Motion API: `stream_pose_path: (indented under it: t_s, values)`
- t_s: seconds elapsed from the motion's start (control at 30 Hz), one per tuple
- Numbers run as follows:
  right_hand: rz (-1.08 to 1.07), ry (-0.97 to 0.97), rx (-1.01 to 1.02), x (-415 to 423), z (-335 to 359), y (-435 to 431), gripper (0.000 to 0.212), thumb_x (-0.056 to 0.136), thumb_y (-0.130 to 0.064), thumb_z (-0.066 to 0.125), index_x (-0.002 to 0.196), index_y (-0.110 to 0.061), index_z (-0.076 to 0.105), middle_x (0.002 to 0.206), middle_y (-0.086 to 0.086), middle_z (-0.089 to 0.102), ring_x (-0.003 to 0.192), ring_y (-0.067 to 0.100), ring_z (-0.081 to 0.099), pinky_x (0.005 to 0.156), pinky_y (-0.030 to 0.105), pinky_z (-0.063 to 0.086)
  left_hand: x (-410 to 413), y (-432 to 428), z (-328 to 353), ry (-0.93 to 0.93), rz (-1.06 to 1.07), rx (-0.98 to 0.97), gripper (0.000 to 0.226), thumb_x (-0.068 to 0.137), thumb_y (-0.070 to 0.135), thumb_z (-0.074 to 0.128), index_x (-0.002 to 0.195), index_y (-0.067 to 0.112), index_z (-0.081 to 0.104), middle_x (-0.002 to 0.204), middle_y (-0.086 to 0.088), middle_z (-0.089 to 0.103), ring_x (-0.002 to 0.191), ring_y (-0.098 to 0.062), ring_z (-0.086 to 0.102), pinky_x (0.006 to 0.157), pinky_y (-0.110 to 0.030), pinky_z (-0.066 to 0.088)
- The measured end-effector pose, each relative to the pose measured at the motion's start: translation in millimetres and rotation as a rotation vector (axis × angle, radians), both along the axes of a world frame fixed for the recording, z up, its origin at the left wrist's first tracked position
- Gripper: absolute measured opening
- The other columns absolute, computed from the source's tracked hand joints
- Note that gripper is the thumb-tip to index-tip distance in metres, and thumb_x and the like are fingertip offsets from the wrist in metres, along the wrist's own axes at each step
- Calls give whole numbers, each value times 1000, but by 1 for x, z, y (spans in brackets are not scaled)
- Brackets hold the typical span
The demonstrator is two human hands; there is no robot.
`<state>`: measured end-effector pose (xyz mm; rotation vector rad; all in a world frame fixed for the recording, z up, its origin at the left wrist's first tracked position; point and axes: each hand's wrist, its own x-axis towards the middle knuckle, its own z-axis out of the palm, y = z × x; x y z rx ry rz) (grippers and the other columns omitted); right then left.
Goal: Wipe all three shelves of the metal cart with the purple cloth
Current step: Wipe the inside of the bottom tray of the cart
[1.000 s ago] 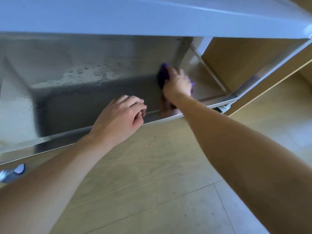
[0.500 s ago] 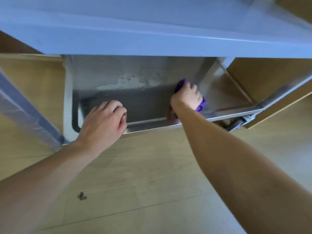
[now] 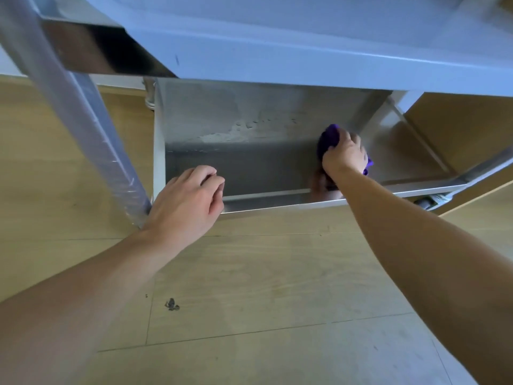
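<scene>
Since half a second ago, more of the cart's left side has been brought into view: the film-wrapped leg (image 3: 91,129) is now seen running down to the wooden floor (image 3: 263,273), and the bottom shelf (image 3: 249,168) is seen lower and farther right. Little has changed in the hands' places on the shelf.

Now the purple cloth (image 3: 329,138) is pressed against the shelf surface, toward the right end, bunched under the right hand (image 3: 344,155). The fingers are curled down over the cloth and closed on it; purple is seen poking out above the knuckles and at the far side of the hand. A reflection of hand and cloth is caught in the shelf's front lip (image 3: 277,202).

At the left front corner, the left hand (image 3: 186,201) is laid over the rim, fingers loosely bent, nothing held in it; whether the rim is gripped cannot be told.

Pale blotchy marks (image 3: 236,130) are seen on the metal toward the back, well left of the cloth. Overhead, the middle shelf (image 3: 305,51) is seen from above, and a caster (image 3: 426,202) is glimpsed under the right front corner. A dark speck (image 3: 172,304) is noted on the floor.
</scene>
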<state>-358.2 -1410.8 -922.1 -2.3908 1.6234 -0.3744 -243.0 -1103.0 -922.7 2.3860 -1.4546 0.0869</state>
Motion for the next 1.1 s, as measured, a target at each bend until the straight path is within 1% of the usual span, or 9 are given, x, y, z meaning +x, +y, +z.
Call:
stream_pose_path:
  t_s: [0.1, 0.27, 0.37, 0.5, 0.6, 0.67, 0.73, 0.97, 1.1]
  values:
    - [6, 6, -87, 34, -3, 42, 58, 83, -17, 51, 140, -24, 42, 142, 10, 43, 130, 33, 41, 110, 40, 28, -2, 4, -6, -9, -3, -2, 36, 98, 21, 45, 128, 9, 60, 134, -8, 56, 125, -24, 53, 101, -41, 47]
    - [794, -38, -97, 90, -1, 116, 53, 91, -16, 51, 143, -25, 44, 145, 1, 47, 124, 30, 50, 106, 39, 37, -4, 5, -16, -13, 22, -25, 38, 97, 18, 40, 128, 8, 58, 136, -9, 55, 131, -26, 47, 107, -42, 41]
    - [1019, -26, -107, 77, 0, 105, 51, 93, -18, 51, 144, -25, 43, 145, 0, 46, 122, 31, 52, 104, 43, 40, -3, 6, -17, -15, 40, -34, 36, 96, 17, 41, 126, 8, 59, 134, -9, 55, 130, -26, 48, 107, -43, 40]
    - [520, 36, -99, 47, 1, 26, 54, 92, -24, 52, 144, -30, 40, 145, 6, 45, 126, 33, 49, 103, 41, 42, 0, 6, -16, 11, 22, -36, 38, 98, 20, 40, 130, 11, 57, 138, -8, 53, 132, -24, 46, 110, -40, 36]
    - [23, 19, -35, 31, 0, -5, 56, 90, -22, 48, 144, -26, 38, 145, 11, 40, 133, 35, 40, 111, 42, 30, 1, 8, -15, 40, 16, -33, 38, 99, 21, 42, 133, 11, 55, 141, -6, 51, 135, -23, 43, 110, -37, 34]
    - [-103, -2, -16, 42, -1, -2, 58, 86, -19, 49, 143, -25, 38, 145, 9, 39, 136, 32, 36, 114, 42, 24, 0, 9, -15, 42, 9, -24, 39, 99, 20, 42, 134, 11, 55, 142, -6, 50, 136, -23, 42, 110, -37, 34]
    - [-7, -8, -49, 67, 1, 17, 55, 87, -20, 49, 141, -28, 42, 144, 9, 41, 133, 33, 39, 111, 41, 30, 0, 8, -16, 30, 11, -19, 39, 99, 20, 41, 134, 10, 55, 141, -8, 51, 135, -24, 43, 111, -39, 34]
    - [982, -33, -82, 118, 1, 100, 50, 93, -25, 51, 142, -27, 44, 144, -3, 48, 122, 26, 53, 103, 38, 41, -4, 8, -20, -42, 38, -22, 41, 96, 19, 36, 129, 7, 57, 137, -10, 54, 133, -26, 46, 110, -42, 37]
    - [751, -63, -35, 88, 3, 32, 51, 92, -22, 55, 142, -28, 45, 144, 0, 50, 127, 26, 51, 104, 37, 41, -3, 9, -21, -42, 47, -27, 41, 96, 19, 37, 131, 9, 56, 139, -9, 52, 134, -25, 44, 112, -41, 35]
